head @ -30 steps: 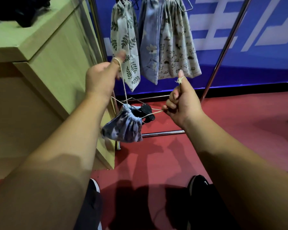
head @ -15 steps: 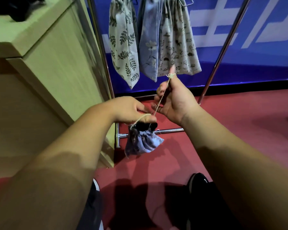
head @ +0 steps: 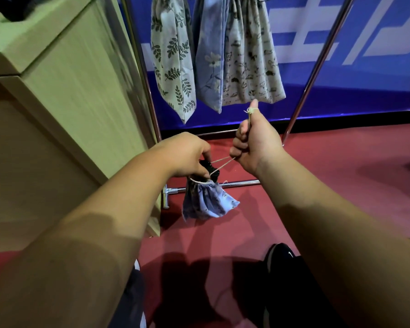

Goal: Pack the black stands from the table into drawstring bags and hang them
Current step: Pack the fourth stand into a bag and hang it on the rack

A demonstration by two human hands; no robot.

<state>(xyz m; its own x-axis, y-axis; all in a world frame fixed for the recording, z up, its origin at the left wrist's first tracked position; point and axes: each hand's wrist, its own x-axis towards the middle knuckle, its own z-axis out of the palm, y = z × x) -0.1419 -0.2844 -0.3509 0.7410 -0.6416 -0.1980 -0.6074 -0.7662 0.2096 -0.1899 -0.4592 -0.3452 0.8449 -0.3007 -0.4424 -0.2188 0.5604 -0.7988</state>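
Blue drawstring bag (head: 207,201) dangles beneath left hand (head: 187,156) pinching its gathered mouth; right hand (head: 256,142) grips the taut cord (head: 223,163).

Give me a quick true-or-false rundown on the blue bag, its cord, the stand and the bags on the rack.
1. The right hand grips the cord of the blue bag. True.
2. The blue bag hangs on the rack. False: it dangles from the two hands, lower than the hung bags.
3. Three bags hang behind the hands: the leaf-print bag, the blue floral bag and the animal-print bag. True.
4. The black stand is fully inside the blue bag. False: part of it pokes out of the gathered mouth, where the left hand holds the bag.
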